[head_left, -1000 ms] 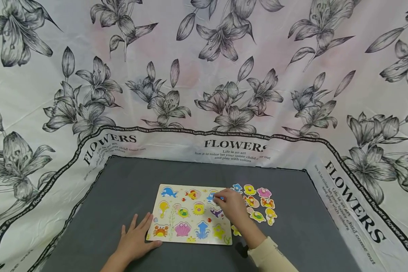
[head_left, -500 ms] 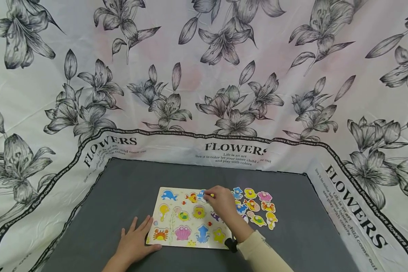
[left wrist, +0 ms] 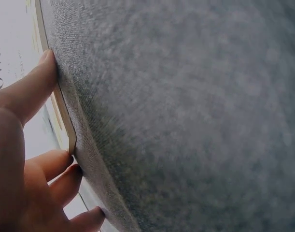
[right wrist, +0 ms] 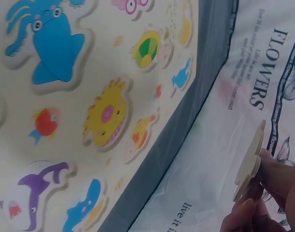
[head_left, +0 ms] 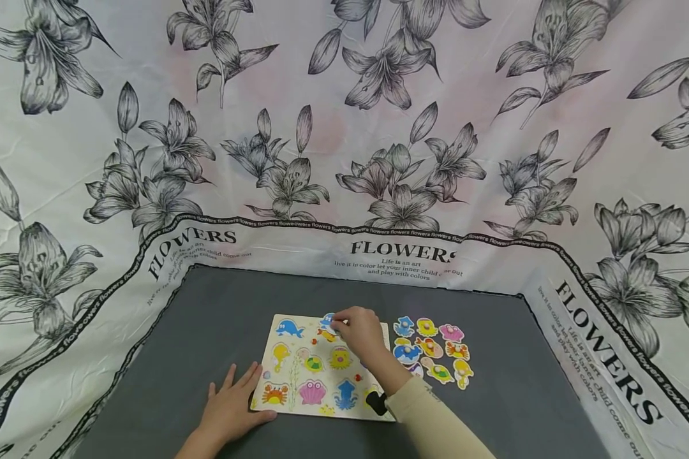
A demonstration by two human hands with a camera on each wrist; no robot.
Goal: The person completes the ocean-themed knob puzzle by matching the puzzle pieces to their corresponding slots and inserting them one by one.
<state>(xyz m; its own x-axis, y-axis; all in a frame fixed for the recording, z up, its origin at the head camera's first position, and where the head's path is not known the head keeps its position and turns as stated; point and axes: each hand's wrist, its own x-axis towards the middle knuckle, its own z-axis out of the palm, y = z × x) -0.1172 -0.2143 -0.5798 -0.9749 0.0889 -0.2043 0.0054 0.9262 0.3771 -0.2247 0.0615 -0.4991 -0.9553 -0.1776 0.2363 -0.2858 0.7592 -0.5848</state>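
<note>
A blue piece (head_left: 326,323) is pinched by the right hand (head_left: 360,333) over the board (head_left: 328,376), twelve o'clock; eight is touched by the splayed left hand (head_left: 228,409).

White flower-printed cloth (head_left: 298,166) behind and beside a dark grey tabletop (head_left: 511,357)

This is a draped, booth-like nook; what building it stands in cannot be told. Cloth (head_left: 333,137) printed with black-line lilies rises beyond the dark grey worktop (head_left: 218,338) at 12 o'clock and flanks it at 10 and 2, carrying a black band (head_left: 321,226) and "FLOWERS" lettering (head_left: 399,250). The sea-animal puzzle board (head_left: 324,376) towards 6 o'clock would suit a home or playroom, without settling it.
</note>
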